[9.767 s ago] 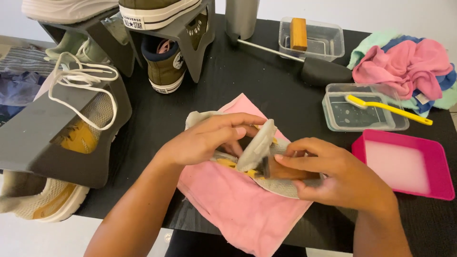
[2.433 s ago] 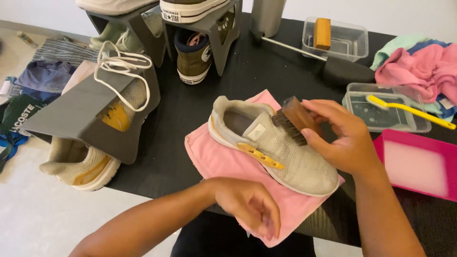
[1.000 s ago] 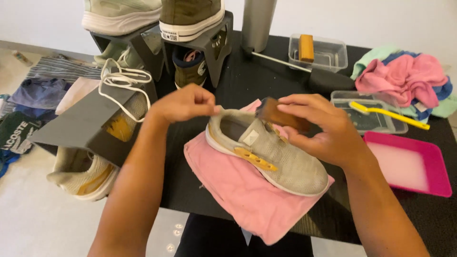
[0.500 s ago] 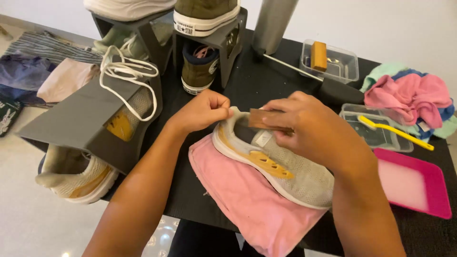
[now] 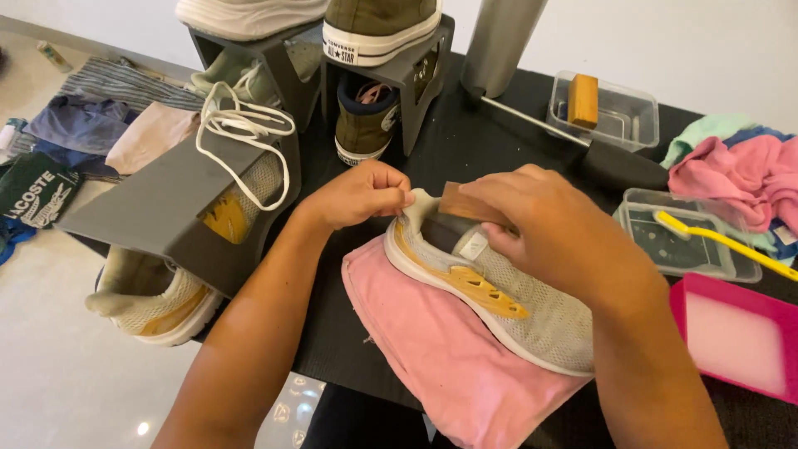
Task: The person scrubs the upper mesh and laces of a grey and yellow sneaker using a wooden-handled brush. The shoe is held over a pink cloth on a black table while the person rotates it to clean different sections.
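Two hands meet at the heel of a grey mesh sneaker [image 5: 507, 299] lying on its side on a pink cloth [image 5: 432, 357] at the centre of the frame, on our black bench [image 5: 490, 141]. Our left hand [image 5: 362, 193] is clenched, pinching the heel tab, while our right hand [image 5: 549, 229] grips a wooden-backed brush [image 5: 461, 202] set against the heel collar; its bristles are hidden, so we cannot tell how firmly they touch. We judge the scrubbing to be partway through at most: the mesh upper looks dull and the yellow side panel and pale sole edge show no foam or wet sheen that we can make out. At the right edge a pink tray [image 5: 736, 345] holds a pale liquid, and above it a yellow toothbrush [image 5: 723, 243] lies across a clear tub [image 5: 686, 245]. A heap of rags [image 5: 740, 170] sits in the upper right. To the left, a second pale sneaker [image 5: 154, 303] waits under a grey stand [image 5: 179, 204] draped with white laces [image 5: 241, 129], unlaced, and by our reckoning not yet attended to.
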